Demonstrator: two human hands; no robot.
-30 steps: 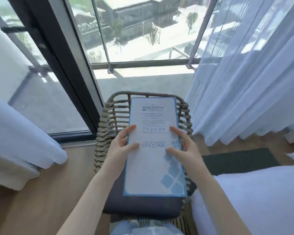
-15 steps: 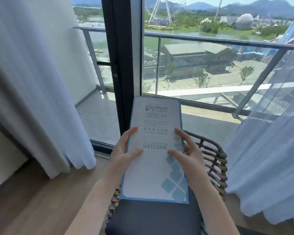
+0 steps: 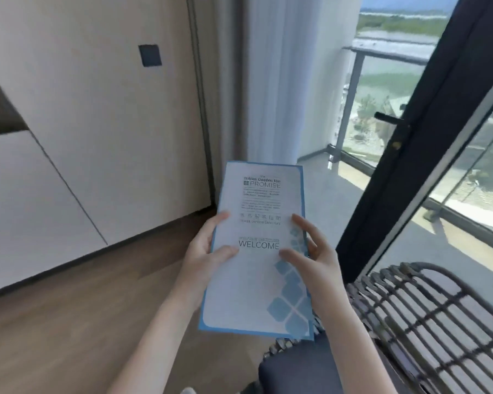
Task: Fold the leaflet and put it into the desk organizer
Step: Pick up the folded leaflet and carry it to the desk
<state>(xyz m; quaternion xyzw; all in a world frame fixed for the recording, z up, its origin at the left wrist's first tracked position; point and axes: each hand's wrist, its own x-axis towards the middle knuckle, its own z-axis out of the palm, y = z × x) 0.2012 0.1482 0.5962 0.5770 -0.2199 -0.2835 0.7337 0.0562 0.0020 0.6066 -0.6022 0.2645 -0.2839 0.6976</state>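
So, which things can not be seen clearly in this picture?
Head view:
- Desk organizer: not in frame at all.
- Leaflet: small print under PROMISE is too blurred to read; its back and any fold are hidden.
- Left hand and right hand: fingers behind the leaflet are hidden.
- Wicker chair: cut off by the frame's right and bottom edges.

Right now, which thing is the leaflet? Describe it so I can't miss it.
Start at the dark balcony door frame and move left to mid-picture. The leaflet is the tall sheet between both hands, the only blue-bordered paper, printed WELCOME.
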